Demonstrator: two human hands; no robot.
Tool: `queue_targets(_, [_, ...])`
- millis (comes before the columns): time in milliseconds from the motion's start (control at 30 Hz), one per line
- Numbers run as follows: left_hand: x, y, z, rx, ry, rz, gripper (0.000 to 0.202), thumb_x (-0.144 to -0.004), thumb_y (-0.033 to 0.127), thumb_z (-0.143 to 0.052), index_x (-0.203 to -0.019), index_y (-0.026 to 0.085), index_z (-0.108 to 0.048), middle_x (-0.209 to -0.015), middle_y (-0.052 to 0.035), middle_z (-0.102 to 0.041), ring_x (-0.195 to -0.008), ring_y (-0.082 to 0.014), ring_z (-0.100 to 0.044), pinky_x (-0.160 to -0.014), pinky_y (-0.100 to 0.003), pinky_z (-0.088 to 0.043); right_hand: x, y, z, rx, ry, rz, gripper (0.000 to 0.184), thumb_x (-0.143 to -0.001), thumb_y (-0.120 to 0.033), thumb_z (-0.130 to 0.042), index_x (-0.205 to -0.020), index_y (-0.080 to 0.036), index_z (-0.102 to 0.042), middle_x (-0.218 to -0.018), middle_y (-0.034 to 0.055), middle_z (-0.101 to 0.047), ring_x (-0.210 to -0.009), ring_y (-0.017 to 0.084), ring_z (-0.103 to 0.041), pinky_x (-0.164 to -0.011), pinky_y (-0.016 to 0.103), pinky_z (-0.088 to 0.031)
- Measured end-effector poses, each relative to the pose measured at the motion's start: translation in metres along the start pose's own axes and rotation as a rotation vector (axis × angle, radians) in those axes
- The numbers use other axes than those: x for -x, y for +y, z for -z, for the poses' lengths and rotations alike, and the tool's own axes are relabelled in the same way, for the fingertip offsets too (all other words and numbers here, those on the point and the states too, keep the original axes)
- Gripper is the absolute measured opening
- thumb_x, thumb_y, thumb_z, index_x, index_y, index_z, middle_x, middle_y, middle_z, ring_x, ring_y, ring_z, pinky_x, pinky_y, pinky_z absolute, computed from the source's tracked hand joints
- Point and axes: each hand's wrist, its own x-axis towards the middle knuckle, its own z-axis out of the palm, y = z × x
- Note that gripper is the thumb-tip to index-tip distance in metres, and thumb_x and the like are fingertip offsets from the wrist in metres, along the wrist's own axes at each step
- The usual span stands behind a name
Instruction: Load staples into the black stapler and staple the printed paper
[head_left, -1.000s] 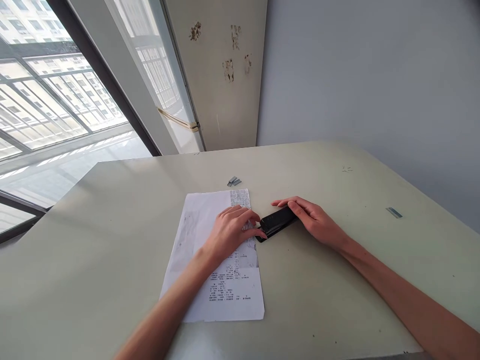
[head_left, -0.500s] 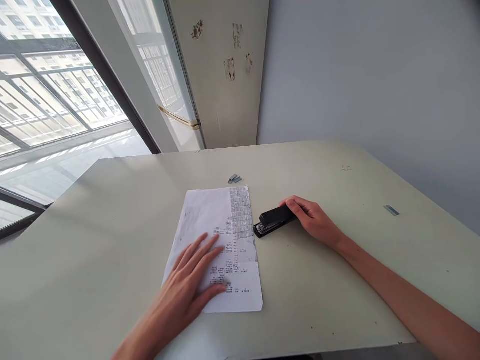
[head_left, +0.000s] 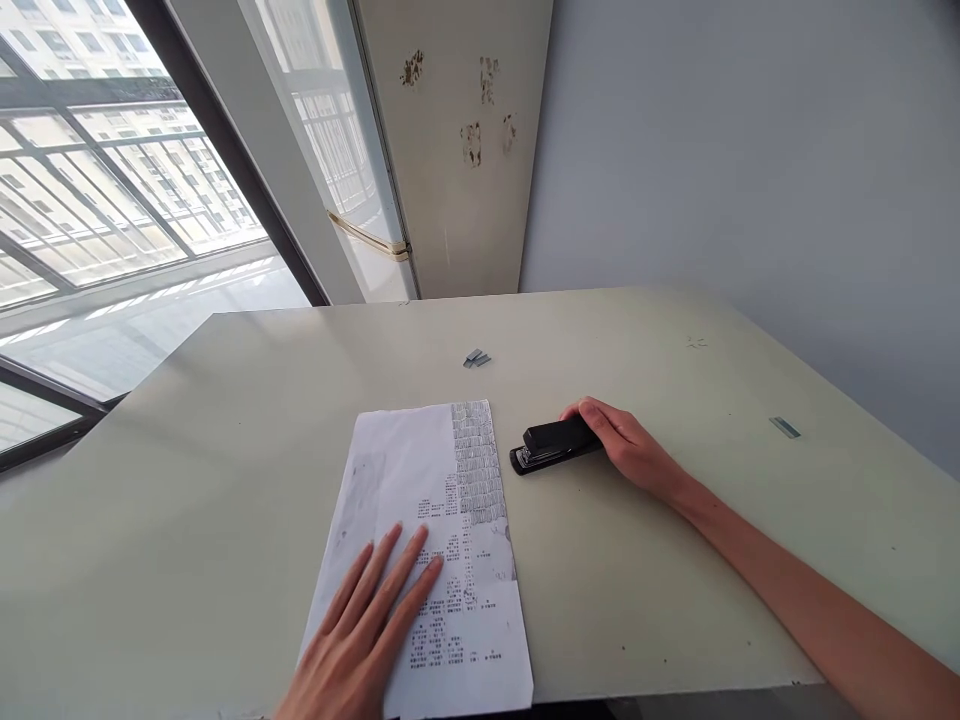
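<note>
Fingers spread, my left hand [head_left: 375, 610] lies flat on a printed sheet of paper [head_left: 405, 450]. Dense rows of staples or staple-like marks fill the sheet's upper right part; I cannot tell if other sheets lie beneath. To the right of the paper, my right hand [head_left: 622, 440] grips the rear of a black stapler [head_left: 555, 440], thumb on top. The stapler rests on the table, its front end pointing left at the paper's right edge with a small gap between them.
Several short staple strips [head_left: 477, 358] lie beyond the paper on the pale table [head_left: 225, 500]. Another staple strip [head_left: 785, 428] is at the right. A fridge [head_left: 465, 220] and a wall [head_left: 735, 150] stand behind the table, with a window [head_left: 112, 180] at the left.
My left hand has slid the paper toward me, down to the table's front edge. The gap between paper and stapler has widened. My right hand keeps its hold on the stapler.
</note>
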Motion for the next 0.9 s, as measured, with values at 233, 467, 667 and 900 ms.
queue_targets(233, [0.008,0.002,-0.002,0.052,-0.015,-0.006,0.072,-0.107,0.045,-0.041,-0.172,0.025,-0.019,-0.17,-0.0034,-0.038,-0.156,-0.0331,-0.038,-0.124,-0.053,-0.042,-0.002,-0.003,0.0,0.019,-0.024,-0.003,0.051,-0.107,-0.064,-0.032,-0.096,-0.027,-0.066,-0.093,0.0035,-0.069,-0.087,0.025,-0.058,-0.082,0.038,-0.048])
queue_targets(467, [0.006,0.015,-0.013,0.044,0.018,0.007,0.066,-0.107,0.032,-0.038,-0.172,0.03,-0.022,-0.173,-0.0014,-0.033,-0.159,-0.0355,-0.031,-0.126,-0.06,-0.036,0.001,-0.008,0.0,0.009,-0.055,-0.002,0.049,-0.108,-0.062,-0.032,-0.095,-0.028,-0.066,-0.096,0.003,-0.07,-0.091,0.025,-0.059,-0.083,0.038,-0.047])
queue_targets(667, [0.0,0.024,-0.015,0.019,0.016,-0.053,0.071,-0.103,0.028,-0.046,-0.171,0.027,-0.024,-0.174,-0.0046,-0.029,-0.16,-0.0388,-0.027,-0.126,-0.062,-0.033,0.005,-0.011,-0.002,0.015,-0.063,0.018,0.049,-0.108,-0.062,-0.032,-0.095,-0.028,-0.065,-0.095,0.0025,-0.068,-0.087,0.024,-0.058,-0.082,0.037,-0.048])
queue_targets(900, [-0.012,0.036,-0.01,0.006,-0.009,-0.037,0.074,-0.103,0.033,-0.05,-0.171,0.023,-0.023,-0.176,-0.0078,-0.022,-0.161,-0.0405,-0.022,-0.126,-0.062,-0.034,0.008,-0.017,-0.003,0.011,-0.066,0.015,0.048,-0.109,-0.06,-0.032,-0.096,-0.028,-0.065,-0.096,0.0024,-0.068,-0.09,0.024,-0.057,-0.084,0.036,-0.047])
